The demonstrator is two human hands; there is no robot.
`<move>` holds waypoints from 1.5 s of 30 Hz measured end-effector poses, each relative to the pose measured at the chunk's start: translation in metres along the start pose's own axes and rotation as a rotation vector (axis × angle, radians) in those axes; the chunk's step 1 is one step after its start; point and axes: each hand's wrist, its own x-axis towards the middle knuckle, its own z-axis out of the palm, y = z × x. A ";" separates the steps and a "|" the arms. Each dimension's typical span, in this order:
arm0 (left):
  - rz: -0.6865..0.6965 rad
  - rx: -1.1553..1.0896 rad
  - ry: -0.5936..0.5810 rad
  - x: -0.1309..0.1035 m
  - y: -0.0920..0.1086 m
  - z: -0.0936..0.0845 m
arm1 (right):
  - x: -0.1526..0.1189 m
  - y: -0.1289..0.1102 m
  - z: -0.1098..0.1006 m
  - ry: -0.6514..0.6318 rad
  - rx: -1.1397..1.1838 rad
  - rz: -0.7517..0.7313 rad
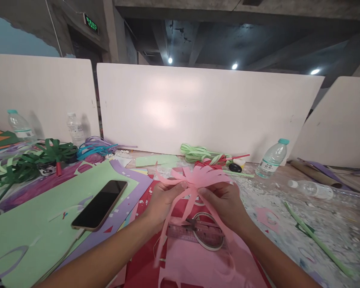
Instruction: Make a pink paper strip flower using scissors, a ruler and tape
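Note:
A pink paper flower (pixel 195 179) made of many strips is held up at the middle, between both hands. My left hand (pixel 165 198) pinches its left side with thumb and fingers. On the right side, my right hand (pixel 223 200) grips it near the centre, thumb on top. Long pink strips hang down from it. Below the flower, a tape roll (pixel 208 244) and a clear ruler (pixel 180 233) lie on pink paper (pixel 195 264), which rests over red sheets (pixel 142 256).
A phone (pixel 100 205) lies on green paper (pixel 27 224) at left. Water bottles (pixel 271 159) stand at right and back left; another (pixel 324 190) lies on its side. Green strips (pixel 198 153) and red strips sit before the white board (pixel 204 108). Paper scraps litter the table.

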 end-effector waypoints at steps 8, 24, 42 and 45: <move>-0.079 0.033 0.010 0.000 -0.002 0.002 | 0.001 0.003 -0.002 0.043 -0.108 -0.077; 0.554 0.972 0.076 -0.005 0.017 0.002 | 0.004 -0.002 -0.022 -0.135 -0.105 -0.033; 0.671 0.985 -0.029 -0.008 0.014 0.005 | -0.005 -0.005 -0.012 -0.072 -0.180 -0.027; 0.679 1.009 -0.028 -0.009 0.015 0.006 | -0.007 -0.007 -0.011 -0.059 -0.232 -0.019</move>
